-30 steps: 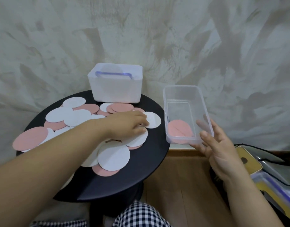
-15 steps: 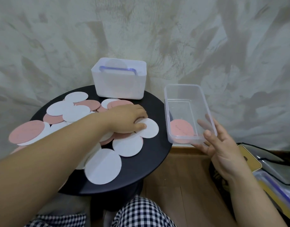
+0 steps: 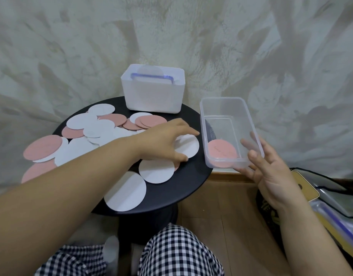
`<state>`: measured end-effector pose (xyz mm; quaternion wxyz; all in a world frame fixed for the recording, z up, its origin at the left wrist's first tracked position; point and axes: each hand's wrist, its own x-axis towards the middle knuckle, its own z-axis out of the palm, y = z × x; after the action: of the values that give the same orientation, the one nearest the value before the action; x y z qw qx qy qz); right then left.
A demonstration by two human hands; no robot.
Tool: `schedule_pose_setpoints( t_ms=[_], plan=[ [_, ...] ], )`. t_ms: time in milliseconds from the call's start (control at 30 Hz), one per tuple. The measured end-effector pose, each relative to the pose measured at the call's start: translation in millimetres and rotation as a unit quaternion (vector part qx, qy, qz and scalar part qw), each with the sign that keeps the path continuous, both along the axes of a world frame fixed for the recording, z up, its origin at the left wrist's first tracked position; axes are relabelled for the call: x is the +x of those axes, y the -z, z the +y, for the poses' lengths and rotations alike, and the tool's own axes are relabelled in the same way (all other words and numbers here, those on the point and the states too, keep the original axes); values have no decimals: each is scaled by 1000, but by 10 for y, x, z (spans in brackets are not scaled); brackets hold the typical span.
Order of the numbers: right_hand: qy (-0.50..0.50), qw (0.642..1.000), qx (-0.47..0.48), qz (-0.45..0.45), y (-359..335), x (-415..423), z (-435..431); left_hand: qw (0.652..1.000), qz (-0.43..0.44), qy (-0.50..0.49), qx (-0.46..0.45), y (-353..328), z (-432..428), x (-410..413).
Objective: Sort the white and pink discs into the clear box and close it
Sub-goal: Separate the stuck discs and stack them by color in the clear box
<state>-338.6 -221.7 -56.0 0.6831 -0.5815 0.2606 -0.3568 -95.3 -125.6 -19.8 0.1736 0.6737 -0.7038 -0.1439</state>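
Holding the clear box (image 3: 223, 108) in the air at the 3 o'clock edge of the desk (image 3: 187, 182), open top up and close beside the discs, likely so that each one needs only a short trip across. Right hand (image 3: 271, 176) with its grip closed round the box's near end: thumb on the near rim, fingers wrapped beneath and up the far side, seen dimly through the plastic. One pink disc (image 3: 222, 149) flat on the box floor, toward 6 o'clock. Left hand (image 3: 163, 142) reaching over to the white disc (image 3: 188, 146) nearest the box, grip wide, fingers laid flat on top and thumb at the disc's near edge; probably meant to drag it toward the rim, though impossible to tell whether lifted at all. Other white and pink discs (image 3: 100, 132) overlapping from 9 o'clock to the centre, so no sure count. White tub (image 3: 153, 96) at 12 o'clock with a blue-edged piece (image 3: 151, 77) standing inside — perhaps the box's lid, not clear enough to say. At 4 o'clock on the floor (image 3: 221, 206), a bag (image 3: 331, 196) cut off by the frame — contents blurred.
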Motion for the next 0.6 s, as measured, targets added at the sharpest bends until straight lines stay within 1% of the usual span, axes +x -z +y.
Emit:
schedule_pose_setpoints(
  t_ms=[67,167,233,333,367,400,467,533,567,600],
  plan=[
    [3,1000,-5,0,-7,-14,12,1000,1,-21,-17,-65,41,13],
    [3,1000,-11,4,-33,-3,49,997,-50,-62,-14,-187,181,121],
    [-8,1000,-15,2,-63,39,91,993,-65,-93,5,-242,334,228],
    [-25,1000,-19,-2,-88,123,158,987,-68,-131,58,-236,543,334],
    [-29,999,-19,0,-88,153,183,988,-53,-139,49,-221,582,326],
    [-29,999,-18,1,-79,188,202,988,-19,-148,25,-216,608,285],
    [-19,1000,-13,5,-64,258,248,983,85,-162,-13,-228,624,125],
    [-6,1000,-7,3,-48,310,287,974,176,-142,-10,-248,614,-88],
    [2,1000,-6,-1,-50,327,308,973,193,-128,-3,-240,606,-191],
    [10,1000,-8,-2,-47,342,319,974,193,-122,-2,-221,592,-265]
  ],
)
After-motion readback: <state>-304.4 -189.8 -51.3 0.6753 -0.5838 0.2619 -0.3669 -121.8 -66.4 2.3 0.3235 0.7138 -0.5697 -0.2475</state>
